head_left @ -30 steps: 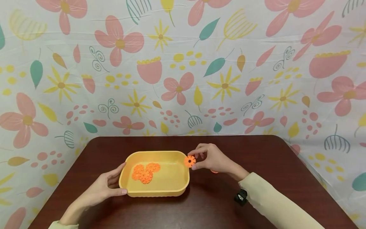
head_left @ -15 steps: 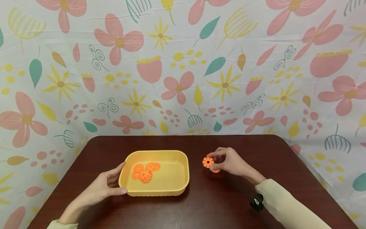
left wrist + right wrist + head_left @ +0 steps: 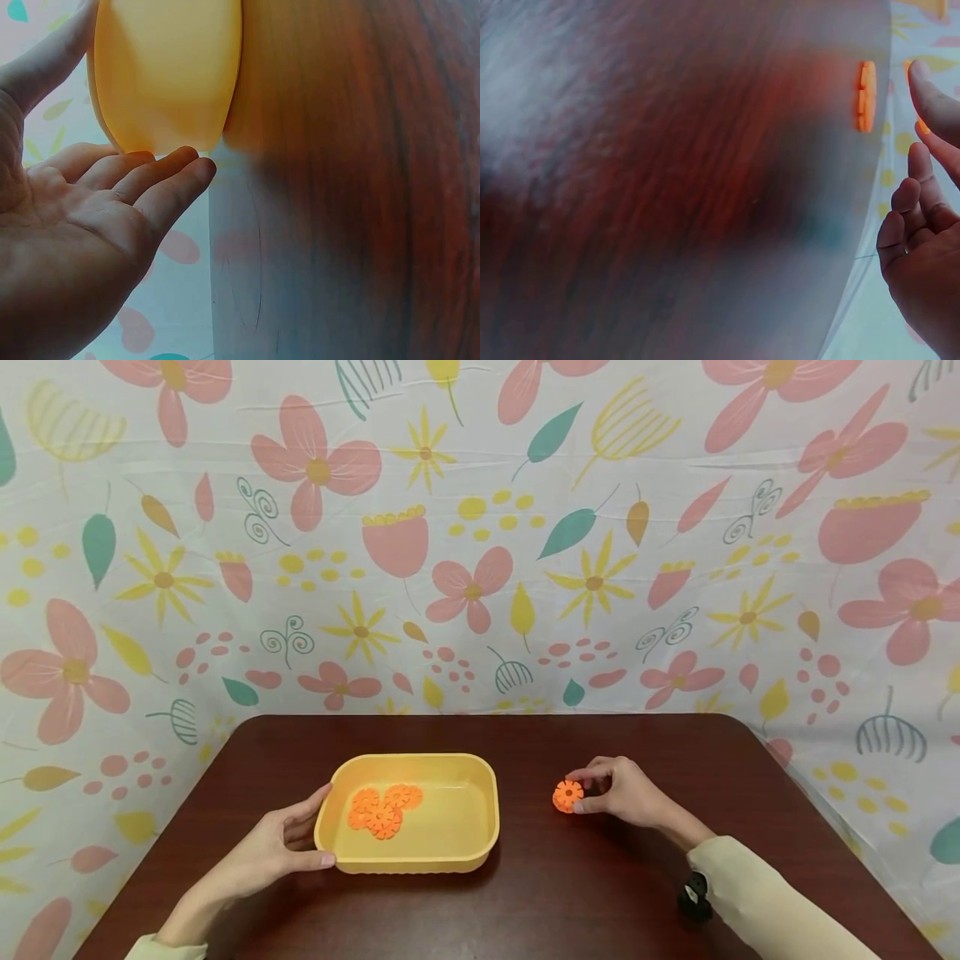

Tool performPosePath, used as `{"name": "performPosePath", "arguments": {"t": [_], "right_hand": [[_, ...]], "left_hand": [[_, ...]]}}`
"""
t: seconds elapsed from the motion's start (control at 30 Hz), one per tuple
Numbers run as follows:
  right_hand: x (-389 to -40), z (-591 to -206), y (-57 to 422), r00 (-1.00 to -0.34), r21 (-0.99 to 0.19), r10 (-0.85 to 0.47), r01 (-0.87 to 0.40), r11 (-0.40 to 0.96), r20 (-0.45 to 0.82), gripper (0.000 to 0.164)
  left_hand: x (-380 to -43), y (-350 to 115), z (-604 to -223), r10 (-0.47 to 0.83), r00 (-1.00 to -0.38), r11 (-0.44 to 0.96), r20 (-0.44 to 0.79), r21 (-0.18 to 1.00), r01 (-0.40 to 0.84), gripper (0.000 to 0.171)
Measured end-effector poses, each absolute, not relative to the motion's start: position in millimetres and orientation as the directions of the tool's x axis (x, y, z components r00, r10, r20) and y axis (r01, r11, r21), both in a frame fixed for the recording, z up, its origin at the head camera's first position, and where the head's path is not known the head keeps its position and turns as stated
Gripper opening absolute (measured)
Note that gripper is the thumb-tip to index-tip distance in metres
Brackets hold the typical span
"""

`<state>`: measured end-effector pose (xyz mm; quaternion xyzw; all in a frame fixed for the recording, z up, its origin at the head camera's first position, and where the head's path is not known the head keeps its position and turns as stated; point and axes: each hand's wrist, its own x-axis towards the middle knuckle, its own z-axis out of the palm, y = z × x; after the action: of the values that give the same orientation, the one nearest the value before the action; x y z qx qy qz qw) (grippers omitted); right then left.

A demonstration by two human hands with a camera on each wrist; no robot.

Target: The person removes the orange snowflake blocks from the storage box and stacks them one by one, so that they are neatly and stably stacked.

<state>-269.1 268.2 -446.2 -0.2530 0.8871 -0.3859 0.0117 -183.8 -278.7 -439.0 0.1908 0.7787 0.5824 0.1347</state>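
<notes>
My left hand [image 3: 262, 852] holds the left end of a yellow plastic tray [image 3: 450, 822], thumb at the near corner and fingers along the end wall. In the left wrist view, the fingertips [image 3: 202, 169] meet the tray's end. Several orange flower-shaped notched discs [image 3: 384, 821] lie overlapping in the tray's left half. To the right of the tray, my right hand [image 3: 630, 793] pinches one orange notched disc [image 3: 568, 791] between thumb and fingers. Just behind and below it, other orange discs [image 3: 866, 97] lie stacked on the table.
A dark brown wooden table [image 3: 517, 910] with rounded far corners carries everything. A floral white cloth [image 3: 480, 677] hangs right behind its far edge. A black device [image 3: 695, 897] sits at the right wrist.
My right hand has moved rightward from the tray's right rim, carrying the orange disc to over the discs on the table. The left hand and the tray have stayed in place.
</notes>
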Motion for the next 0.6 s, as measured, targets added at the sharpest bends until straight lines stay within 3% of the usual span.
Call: {"name": "performPosePath", "arguments": {"t": [0.6], "right_hand": [[-271.7, -456.2, 271.0, -0.859, -0.652, -0.491, -0.457, 0.605, 0.147, 0.041]], "left_hand": [[-184.2, -278.7, -439.0, 0.446, -0.895, 0.27, 0.01, 0.952, 0.146, 0.096]]}}
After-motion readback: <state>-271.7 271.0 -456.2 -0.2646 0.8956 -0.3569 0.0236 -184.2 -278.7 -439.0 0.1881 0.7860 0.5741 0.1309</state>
